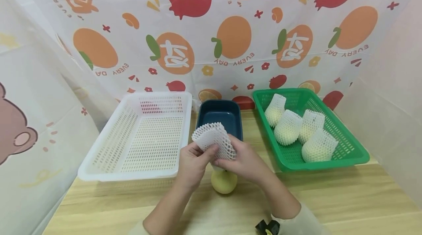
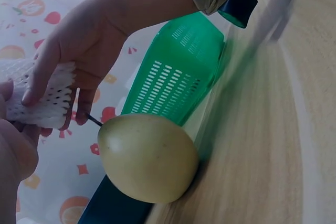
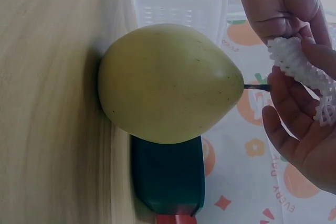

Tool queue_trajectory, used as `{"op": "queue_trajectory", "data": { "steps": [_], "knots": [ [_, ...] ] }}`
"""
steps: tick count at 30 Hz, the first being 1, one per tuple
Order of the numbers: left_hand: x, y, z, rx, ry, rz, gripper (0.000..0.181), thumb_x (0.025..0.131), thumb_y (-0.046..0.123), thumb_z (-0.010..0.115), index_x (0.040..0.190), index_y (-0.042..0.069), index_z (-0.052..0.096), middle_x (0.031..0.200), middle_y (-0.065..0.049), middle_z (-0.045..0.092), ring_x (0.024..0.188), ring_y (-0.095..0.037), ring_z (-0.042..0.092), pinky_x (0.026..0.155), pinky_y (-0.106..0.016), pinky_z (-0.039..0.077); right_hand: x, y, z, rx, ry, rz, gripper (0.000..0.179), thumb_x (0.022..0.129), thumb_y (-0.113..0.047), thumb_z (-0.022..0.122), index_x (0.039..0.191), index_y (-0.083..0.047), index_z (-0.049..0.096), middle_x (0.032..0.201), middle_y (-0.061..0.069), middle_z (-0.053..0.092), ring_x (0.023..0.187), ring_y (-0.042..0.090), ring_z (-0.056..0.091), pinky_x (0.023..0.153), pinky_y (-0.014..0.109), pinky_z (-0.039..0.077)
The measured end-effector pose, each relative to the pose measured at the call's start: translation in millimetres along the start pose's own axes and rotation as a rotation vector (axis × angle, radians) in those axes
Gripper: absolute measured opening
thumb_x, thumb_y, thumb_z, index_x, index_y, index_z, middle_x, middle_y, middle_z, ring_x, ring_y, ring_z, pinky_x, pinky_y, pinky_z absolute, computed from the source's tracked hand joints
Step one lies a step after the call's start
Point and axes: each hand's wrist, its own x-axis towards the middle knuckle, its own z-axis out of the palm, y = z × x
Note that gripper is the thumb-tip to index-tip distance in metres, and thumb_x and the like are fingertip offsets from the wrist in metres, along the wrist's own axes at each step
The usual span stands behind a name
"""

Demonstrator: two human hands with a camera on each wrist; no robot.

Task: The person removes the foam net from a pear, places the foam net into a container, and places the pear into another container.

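Note:
Both hands hold a white foam fruit net [image 1: 214, 138] above a yellow pear [image 1: 224, 182]. My left hand [image 1: 194, 163] grips its left side, with the thumb on the front. On the opposite side, my right hand [image 1: 245, 160] pinches the net between thumb and fingers, as the left wrist view also shows. The bare pear [image 3: 170, 85] stands upright on the wooden table, its dark stem pointing up just under the right hand's fingers. In the left wrist view the net [image 2: 44, 90] is apart from the pear [image 2: 149, 158].
A white slotted basket [image 1: 132, 176] stands on the left. Behind the hands is a dark blue tray [image 1: 219, 116], partly hidden by the net. On the right, a green basket [image 1: 349, 160] holds several netted pears [image 1: 288, 129]. A fruit-patterned cloth [image 1: 204, 53] hangs behind.

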Motion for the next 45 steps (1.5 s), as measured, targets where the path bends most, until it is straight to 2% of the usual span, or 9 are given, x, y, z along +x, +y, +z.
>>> {"op": "queue_trajectory", "data": {
  "steps": [10, 18, 25, 28, 31, 35, 38, 41, 45],
  "knots": [
    [-1.5, -1.1, 2.7, -0.006, 0.076, 0.015, 0.025, 0.086, -0.005, 0.068, 0.111, -0.010, 0.065, 0.097, 0.002, 0.074, 0.095, -0.012, 0.068, 0.084, -0.030, 0.057, -2.0, -2.1, -0.4, -0.059, -0.008, 0.011, 0.062, 0.085, -0.022, 0.078, 0.141, -0.023, 0.050, 0.125, -0.001, 0.065, 0.102, 0.015, 0.068, 0.082, 0.030, 0.058],
    [5.9, 10.5, -2.4, -0.079, 0.185, 0.030, 0.025, 0.085, -0.007, 0.068, 0.092, 0.015, 0.075, 0.087, 0.002, 0.074, 0.081, -0.008, 0.065, 0.071, -0.024, 0.056, 1.2, 3.4, -13.9, -0.071, -0.041, 0.008, 0.050, 0.084, -0.024, 0.079, 0.131, -0.022, 0.061, 0.118, -0.002, 0.068, 0.099, 0.015, 0.066, 0.081, 0.030, 0.057],
    [15.7, 10.8, -8.4, -0.162, 0.205, 0.000, 0.021, 0.087, -0.007, 0.068, 0.093, 0.012, 0.075, 0.088, 0.000, 0.073, 0.079, -0.008, 0.066, 0.072, -0.022, 0.056, 4.6, 13.6, -31.6, 0.055, 0.077, 0.099, 0.035, 0.086, -0.023, 0.078, 0.118, -0.014, 0.068, 0.111, 0.006, 0.070, 0.091, 0.019, 0.066, 0.072, 0.029, 0.059],
    [21.4, 8.1, -8.3, -0.180, 0.227, -0.035, 0.015, 0.088, -0.004, 0.069, 0.100, 0.004, 0.072, 0.088, 0.000, 0.074, 0.080, -0.008, 0.068, 0.073, -0.022, 0.057, 7.3, 18.5, -35.1, 0.135, 0.154, 0.119, 0.031, 0.089, -0.022, 0.074, 0.117, -0.010, 0.068, 0.103, 0.009, 0.072, 0.083, 0.020, 0.066, 0.067, 0.026, 0.057],
    [29.2, 4.0, -6.8, -0.175, 0.246, -0.048, 0.024, 0.088, 0.000, 0.071, 0.111, -0.005, 0.067, 0.091, -0.005, 0.076, 0.082, -0.010, 0.070, 0.075, -0.023, 0.058, 11.8, 25.1, -35.6, 0.194, 0.243, 0.136, 0.028, 0.091, -0.023, 0.072, 0.114, -0.008, 0.069, 0.091, 0.008, 0.071, 0.074, 0.019, 0.062, 0.060, 0.023, 0.052],
    [34.8, -2.9, -6.6, -0.007, 0.250, 0.005, 0.049, 0.088, 0.008, 0.073, 0.133, -0.004, 0.056, 0.124, -0.008, 0.068, 0.111, -0.008, 0.064, 0.092, -0.023, 0.052, 21.4, 35.9, -33.1, 0.211, 0.351, 0.145, 0.022, 0.091, -0.023, 0.072, 0.101, -0.004, 0.069, 0.072, 0.005, 0.062, 0.059, 0.012, 0.049, 0.049, 0.020, 0.038],
    [32.3, -8.1, -7.4, 0.192, 0.214, 0.059, 0.066, 0.090, 0.012, 0.072, 0.148, 0.004, 0.040, 0.151, -0.002, 0.045, 0.138, -0.006, 0.040, 0.111, -0.024, 0.036, 29.9, 44.9, -30.1, 0.172, 0.403, 0.158, 0.023, 0.090, -0.024, 0.073, 0.095, -0.002, 0.068, 0.066, 0.002, 0.055, 0.055, 0.010, 0.043, 0.046, 0.021, 0.033],
    [28.4, -10.5, -6.7, 0.356, 0.141, 0.093, 0.073, 0.093, 0.014, 0.067, 0.154, 0.008, 0.027, 0.160, 0.000, 0.030, 0.148, -0.010, 0.024, 0.120, -0.033, 0.023, 37.7, 53.4, -27.2, 0.074, 0.416, 0.177, 0.022, 0.090, -0.025, 0.073, 0.091, -0.004, 0.068, 0.066, 0.001, 0.056, 0.058, 0.012, 0.046, 0.049, 0.021, 0.036],
    [27.5, -11.3, -3.4, 0.564, 0.038, 0.108, 0.071, 0.094, 0.016, 0.067, 0.154, 0.009, 0.029, 0.159, -0.005, 0.032, 0.148, -0.019, 0.026, 0.120, -0.046, 0.024, 45.1, 60.8, -23.6, -0.123, 0.393, 0.194, 0.020, 0.088, -0.028, 0.074, 0.088, -0.008, 0.070, 0.068, 0.001, 0.058, 0.064, 0.014, 0.049, 0.054, 0.024, 0.041]
  ]
}}
